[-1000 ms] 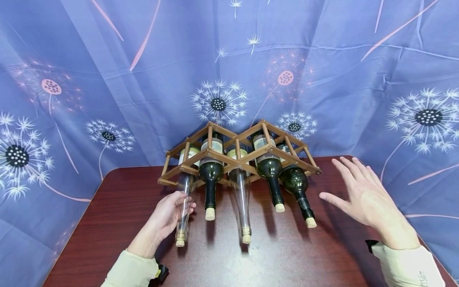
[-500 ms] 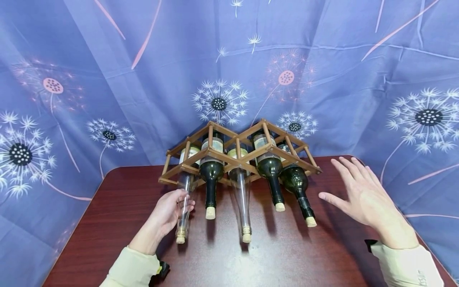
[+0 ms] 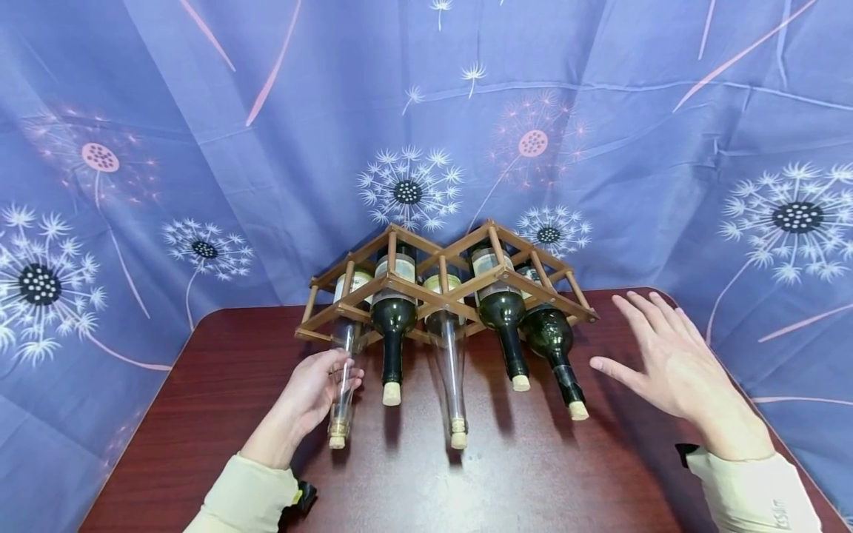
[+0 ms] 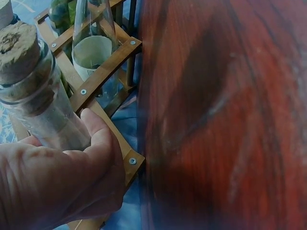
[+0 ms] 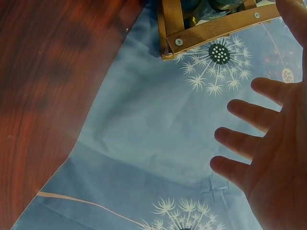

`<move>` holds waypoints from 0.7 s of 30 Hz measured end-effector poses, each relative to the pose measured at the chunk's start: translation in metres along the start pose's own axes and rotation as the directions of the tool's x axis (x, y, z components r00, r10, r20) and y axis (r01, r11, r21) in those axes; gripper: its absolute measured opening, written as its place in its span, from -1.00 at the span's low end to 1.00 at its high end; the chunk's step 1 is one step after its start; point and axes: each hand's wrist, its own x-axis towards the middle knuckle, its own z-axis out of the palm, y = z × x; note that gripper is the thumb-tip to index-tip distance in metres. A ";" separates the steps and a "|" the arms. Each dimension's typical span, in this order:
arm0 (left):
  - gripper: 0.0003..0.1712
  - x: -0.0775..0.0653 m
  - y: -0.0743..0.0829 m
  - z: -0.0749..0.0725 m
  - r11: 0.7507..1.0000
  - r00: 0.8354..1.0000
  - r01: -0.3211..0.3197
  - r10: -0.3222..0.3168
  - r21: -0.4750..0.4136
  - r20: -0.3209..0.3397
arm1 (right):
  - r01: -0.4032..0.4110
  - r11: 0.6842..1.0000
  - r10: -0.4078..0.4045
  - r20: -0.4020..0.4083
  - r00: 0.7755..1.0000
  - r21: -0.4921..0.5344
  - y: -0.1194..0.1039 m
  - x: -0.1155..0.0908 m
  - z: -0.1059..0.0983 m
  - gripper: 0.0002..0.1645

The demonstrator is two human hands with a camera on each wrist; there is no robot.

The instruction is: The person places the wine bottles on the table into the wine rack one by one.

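A wooden folding wine rack (image 3: pixel 373 287) stands at the back of the table, with several corked bottles lying in it, necks toward me. My left hand (image 3: pixel 306 396) holds the neck of the leftmost clear glass bottle (image 3: pixel 338 422), thumb and fingers curled round it. Up close in the left wrist view, that bottle's cork (image 4: pixel 19 50) shows above the hand. My right hand (image 3: pixel 673 370) hovers right of the rack, fingers spread and straight, holding nothing. Nearest to it is a dark green bottle (image 3: pixel 549 333) at the rack's right end.
Another clear bottle (image 3: pixel 449 370) lies in the rack's middle, between two green bottles (image 3: pixel 393 318) with dark necks. The rack stands on a reddish-brown wooden table (image 3: pixel 200 414). Behind it hangs a blue cloth (image 3: pixel 300 170) with a dandelion print, close to the rack.
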 end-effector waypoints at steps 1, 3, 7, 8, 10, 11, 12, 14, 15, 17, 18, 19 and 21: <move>-0.79 0.000 0.000 0.000 1.000 1.000 0.000 0.000 -0.001 0.002 | -0.002 1.000 0.002 0.002 1.000 0.001 0.000 0.000 0.000 0.23; -0.78 0.000 -0.001 -0.001 1.000 1.000 0.000 0.000 0.001 0.005 | -0.003 1.000 0.003 0.002 1.000 0.003 -0.001 -0.001 0.001 0.23; -0.73 -0.001 -0.002 -0.003 1.000 1.000 -0.002 0.002 0.013 0.005 | -0.001 1.000 0.001 0.000 1.000 0.002 -0.001 0.000 0.000 0.23; -0.72 -0.001 -0.001 -0.003 1.000 1.000 -0.004 0.003 0.017 0.004 | 0.001 1.000 -0.001 -0.002 1.000 0.001 -0.001 0.000 0.000 0.23; -0.74 -0.002 -0.002 -0.004 1.000 1.000 -0.007 0.007 0.021 0.001 | 0.002 1.000 -0.002 -0.004 1.000 0.001 -0.001 0.000 0.000 0.23; -0.75 -0.002 -0.001 -0.004 1.000 1.000 -0.010 0.010 0.024 0.001 | 0.003 1.000 -0.003 -0.006 1.000 0.002 -0.001 0.001 0.000 0.23; -0.76 -0.003 -0.001 -0.004 1.000 1.000 -0.012 0.012 0.026 0.001 | 0.003 1.000 -0.003 -0.006 1.000 0.003 -0.001 0.001 -0.001 0.23; -0.74 -0.003 -0.001 -0.005 0.999 1.000 -0.017 0.017 0.031 -0.001 | 0.002 1.000 -0.002 -0.007 1.000 0.004 -0.002 0.001 -0.001 0.23; -0.73 -0.003 -0.001 -0.006 0.999 1.000 -0.019 0.019 0.031 -0.001 | 0.002 1.000 -0.002 -0.007 1.000 0.004 -0.002 0.001 -0.001 0.23; -0.68 -0.003 -0.001 -0.007 0.999 1.000 -0.019 0.019 0.035 -0.001 | 0.001 1.000 -0.001 -0.007 1.000 0.003 -0.002 0.002 -0.001 0.24; -0.66 -0.004 -0.001 -0.007 0.999 1.000 -0.018 0.018 0.035 0.000 | 0.000 1.000 0.000 -0.005 1.000 0.004 -0.002 0.002 -0.001 0.24; -0.66 -0.004 -0.001 -0.008 0.999 1.000 -0.018 0.018 0.037 -0.002 | -0.001 1.000 0.001 -0.003 1.000 0.005 -0.002 0.002 -0.001 0.24; -0.66 -0.004 -0.001 -0.008 0.999 1.000 -0.016 0.017 0.041 -0.005 | -0.003 1.000 0.003 0.001 1.000 0.005 -0.002 0.002 -0.001 0.24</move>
